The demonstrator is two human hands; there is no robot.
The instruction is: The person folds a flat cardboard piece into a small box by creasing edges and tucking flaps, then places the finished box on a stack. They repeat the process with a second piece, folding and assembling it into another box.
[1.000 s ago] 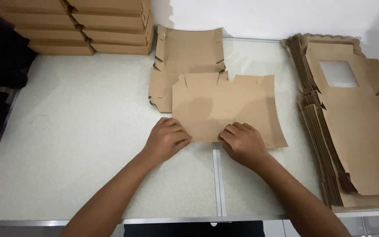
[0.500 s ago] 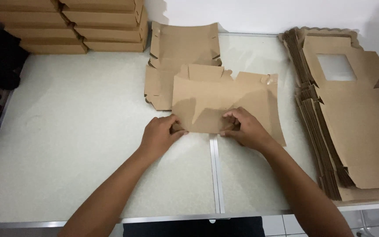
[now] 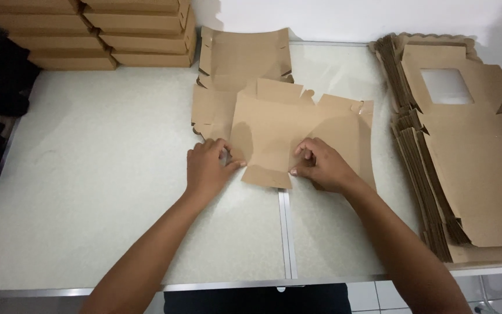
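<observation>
The flat brown cardboard blank (image 3: 297, 131) lies near the middle of the pale worktop (image 3: 88, 174), partly over a second blank (image 3: 242, 64) behind it. The left hand (image 3: 207, 168) has its fingers curled and its thumb pinching the blank's near left edge, and the right hand (image 3: 321, 166) is likewise half closed, fingertips pressing the near flap beside a narrow metal seam (image 3: 286, 227) in the worktop. The chief risk, as I judge it, is a crooked crease — uneven pressure from the two hands could bend the flap off its score line or tear the small tabs along the far edge. The blank could also slide on the smooth surface and drag the one beneath it askew. To the right, the tall pile of flat blanks (image 3: 460, 174) overhangs the worktop's near edge — a careless elbow might push it off. The stacked finished boxes (image 3: 94, 32) stand at the far left, well apart, and the left half offers open room.
</observation>
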